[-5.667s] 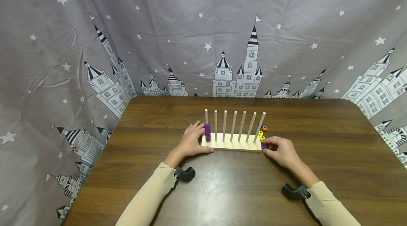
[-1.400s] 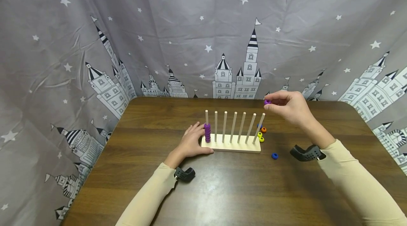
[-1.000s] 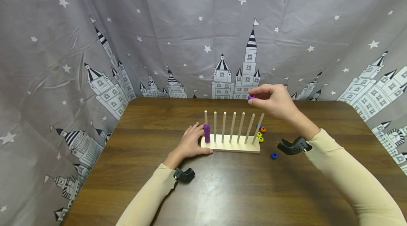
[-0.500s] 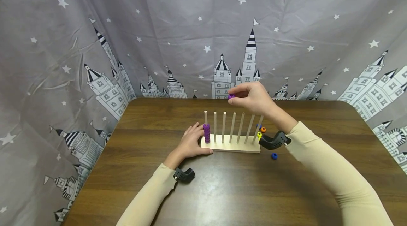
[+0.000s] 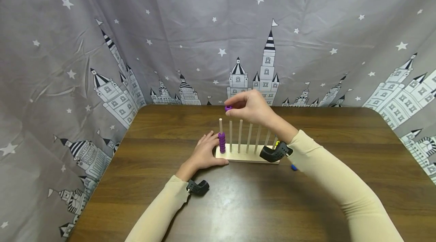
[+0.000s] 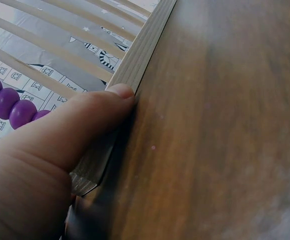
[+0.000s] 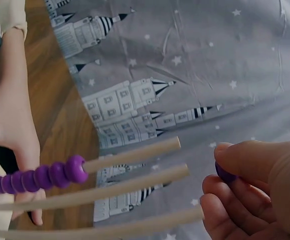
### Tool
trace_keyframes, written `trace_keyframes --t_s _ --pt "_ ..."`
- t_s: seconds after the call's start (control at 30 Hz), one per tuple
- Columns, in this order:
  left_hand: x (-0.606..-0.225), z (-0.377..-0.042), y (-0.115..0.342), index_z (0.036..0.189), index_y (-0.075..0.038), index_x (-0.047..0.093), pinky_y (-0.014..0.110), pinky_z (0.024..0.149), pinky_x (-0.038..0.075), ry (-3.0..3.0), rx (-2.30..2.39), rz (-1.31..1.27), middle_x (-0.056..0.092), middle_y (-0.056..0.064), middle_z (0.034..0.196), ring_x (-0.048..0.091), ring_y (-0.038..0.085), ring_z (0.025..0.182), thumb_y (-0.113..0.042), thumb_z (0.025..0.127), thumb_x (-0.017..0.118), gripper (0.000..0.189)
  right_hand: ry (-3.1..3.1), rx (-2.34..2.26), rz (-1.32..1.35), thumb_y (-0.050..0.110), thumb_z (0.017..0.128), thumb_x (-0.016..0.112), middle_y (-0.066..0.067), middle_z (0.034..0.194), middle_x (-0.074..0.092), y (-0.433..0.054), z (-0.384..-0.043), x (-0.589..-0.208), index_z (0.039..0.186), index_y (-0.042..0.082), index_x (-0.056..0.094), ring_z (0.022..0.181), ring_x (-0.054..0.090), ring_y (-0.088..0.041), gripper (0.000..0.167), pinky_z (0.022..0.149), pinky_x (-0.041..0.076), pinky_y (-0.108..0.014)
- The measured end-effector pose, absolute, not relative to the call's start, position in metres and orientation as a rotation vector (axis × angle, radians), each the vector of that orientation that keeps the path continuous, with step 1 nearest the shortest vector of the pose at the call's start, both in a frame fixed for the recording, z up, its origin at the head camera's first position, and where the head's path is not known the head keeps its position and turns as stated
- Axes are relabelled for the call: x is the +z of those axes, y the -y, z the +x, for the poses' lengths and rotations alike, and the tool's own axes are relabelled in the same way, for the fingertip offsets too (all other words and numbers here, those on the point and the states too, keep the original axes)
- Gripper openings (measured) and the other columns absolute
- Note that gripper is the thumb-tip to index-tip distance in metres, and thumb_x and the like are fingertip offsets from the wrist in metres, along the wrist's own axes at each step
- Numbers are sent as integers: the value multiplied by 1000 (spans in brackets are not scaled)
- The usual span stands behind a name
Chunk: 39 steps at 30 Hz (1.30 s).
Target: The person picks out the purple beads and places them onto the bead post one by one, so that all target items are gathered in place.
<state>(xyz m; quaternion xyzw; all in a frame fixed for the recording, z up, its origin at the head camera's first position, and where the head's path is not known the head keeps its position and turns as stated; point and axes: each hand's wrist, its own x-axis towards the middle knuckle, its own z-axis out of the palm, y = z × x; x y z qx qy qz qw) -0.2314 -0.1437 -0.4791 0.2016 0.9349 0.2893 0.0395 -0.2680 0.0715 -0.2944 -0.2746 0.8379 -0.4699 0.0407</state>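
Note:
A wooden peg rack with several upright pegs stands on the table. Purple beads are stacked on its leftmost peg. My left hand rests around the rack's left end. Its straight thumb presses along the front edge, and its outstretched fingers reach past the left side towards the back. My right hand pinches one purple bead between thumb and fingers, just above the top of the second peg from the left. In the right wrist view the fingers mostly cover that bead.
A blue bead lies on the table right of the rack, partly behind the right sleeve. A yellow bead shows beside the rack's right end, with the right arm covering what lies around it. A grey castle-print curtain hangs behind the table.
Having picked up a purple bead from beside the rack, my right hand has lifted it and carried it left over the pegs, lowering slightly at the end. My left hand has stayed in place.

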Motion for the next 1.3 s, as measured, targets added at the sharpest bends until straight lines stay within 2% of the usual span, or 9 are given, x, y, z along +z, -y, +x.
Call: trace_keyframes --t_s 0.27,0.57,1.0,1.3 --pt "-478 -231 144 139 -10 62 63 128 14 -2862 880 617 43 17 161 25 43 155 -47 71 86 81 -2516 -1424 -827 4 81 82 -17 108 78 -60 -264 -299 110 1 76 94 77 -25 30 78 63 -25" --pt "-478 -231 143 142 -13 60 62 128 13 -2862 877 620 42 14 162 23 41 156 -48 72 85 82 -2541 -1346 -892 5 82 82 -15 108 78 -57 -263 -303 110 3 77 97 77 -25 29 82 63 -26" --pt "-480 -230 143 143 -11 59 63 128 14 -2865 911 627 45 14 160 25 42 156 -46 71 85 84 -2544 -1284 -951 6 82 81 -14 109 78 -56 -263 -308 110 4 78 97 77 -24 28 81 63 -26" --pt "-478 -231 143 141 -12 60 64 127 15 -2877 898 642 46 13 160 26 43 155 -47 71 86 83 -2557 -1196 -1014 5 83 81 -12 103 80 -55 -263 -306 108 4 78 91 77 -21 26 78 63 -24"
